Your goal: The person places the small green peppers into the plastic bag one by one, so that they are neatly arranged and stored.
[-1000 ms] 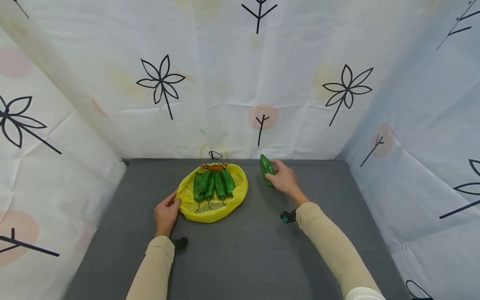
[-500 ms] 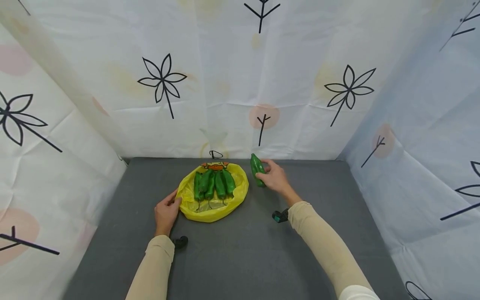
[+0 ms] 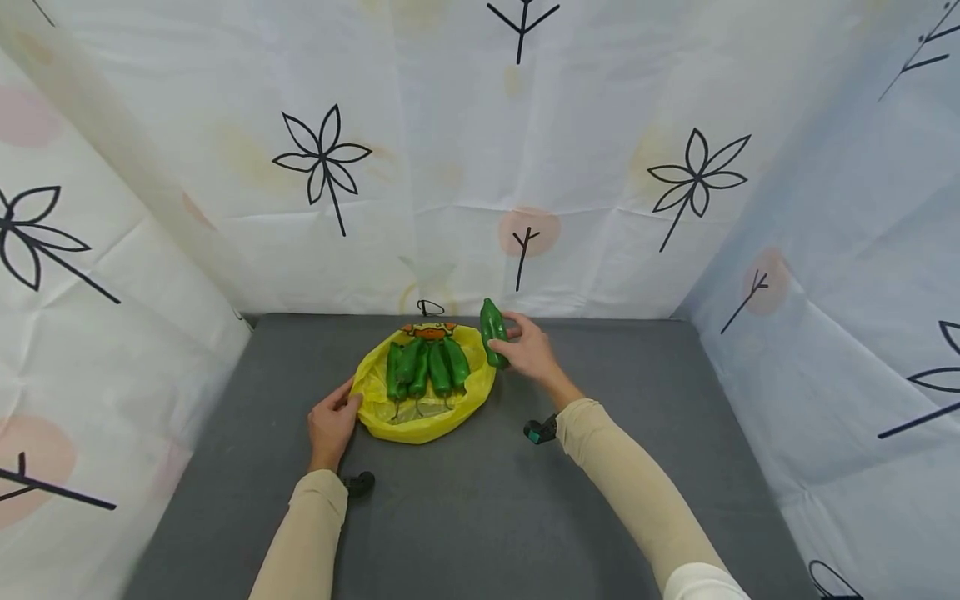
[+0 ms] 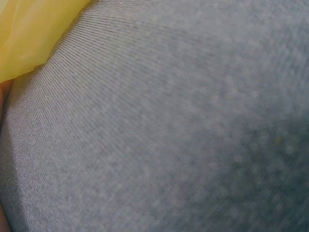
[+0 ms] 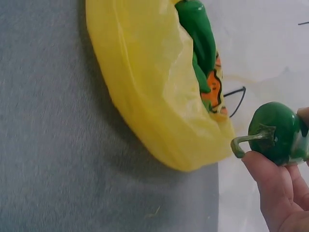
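A yellow plastic bag [image 3: 420, 432], its rim opened out into a round shape, lies on the grey table with several green peppers [image 3: 440, 371] inside. My left hand [image 3: 331, 427] pinches the bag's left rim between thumb and fingers. In the left wrist view only a corner of the bag [image 4: 34, 34] and a sliver of the hand show. My right hand [image 3: 534, 350] holds another green pepper [image 3: 492, 332] upright at the bag's right rim. The right wrist view shows this pepper [image 5: 276, 128] stem toward the camera, thumb underneath, beside the bag's wall [image 5: 145, 92].
The grey table [image 3: 480, 525] meets a white patterned cloth [image 3: 465, 150] along its back edge. More of this cloth stands on the left and right sides. A dark wrist strap piece [image 3: 540, 430] juts out below the right hand.
My right hand has moved left with the green pepper, from apart on the right to the bag's right rim. The left hand and the bag have stayed in place.
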A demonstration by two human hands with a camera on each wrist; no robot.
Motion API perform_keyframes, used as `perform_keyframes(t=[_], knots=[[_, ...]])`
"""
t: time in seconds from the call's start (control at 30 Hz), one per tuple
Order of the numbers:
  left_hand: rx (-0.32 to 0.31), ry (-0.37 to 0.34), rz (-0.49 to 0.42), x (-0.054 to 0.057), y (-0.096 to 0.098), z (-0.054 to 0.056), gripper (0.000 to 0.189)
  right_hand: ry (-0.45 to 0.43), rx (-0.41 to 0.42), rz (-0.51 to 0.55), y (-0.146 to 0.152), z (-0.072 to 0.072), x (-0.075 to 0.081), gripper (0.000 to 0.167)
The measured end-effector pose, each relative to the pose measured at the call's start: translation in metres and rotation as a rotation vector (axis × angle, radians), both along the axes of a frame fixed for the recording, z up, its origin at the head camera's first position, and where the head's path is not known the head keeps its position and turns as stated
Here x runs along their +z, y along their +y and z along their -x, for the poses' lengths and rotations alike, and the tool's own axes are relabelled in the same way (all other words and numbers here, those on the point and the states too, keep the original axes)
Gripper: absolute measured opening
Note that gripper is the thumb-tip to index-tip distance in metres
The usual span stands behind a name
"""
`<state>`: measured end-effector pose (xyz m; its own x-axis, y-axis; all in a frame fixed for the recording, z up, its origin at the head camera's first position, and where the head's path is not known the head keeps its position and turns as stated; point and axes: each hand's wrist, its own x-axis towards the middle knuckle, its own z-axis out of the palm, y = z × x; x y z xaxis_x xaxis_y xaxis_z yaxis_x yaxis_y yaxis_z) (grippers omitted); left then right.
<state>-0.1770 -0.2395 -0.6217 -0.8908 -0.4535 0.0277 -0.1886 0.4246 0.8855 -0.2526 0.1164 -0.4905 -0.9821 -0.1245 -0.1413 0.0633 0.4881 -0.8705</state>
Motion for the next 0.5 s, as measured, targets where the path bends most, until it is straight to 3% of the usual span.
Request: perform_keyframes(t=[0.5], knots=[[-0.014, 0.011, 0.001, 0.004, 0.000, -0.003, 0.037, -0.090, 0.017, 0.142, -0.032, -0.003, -0.001, 0.062]])
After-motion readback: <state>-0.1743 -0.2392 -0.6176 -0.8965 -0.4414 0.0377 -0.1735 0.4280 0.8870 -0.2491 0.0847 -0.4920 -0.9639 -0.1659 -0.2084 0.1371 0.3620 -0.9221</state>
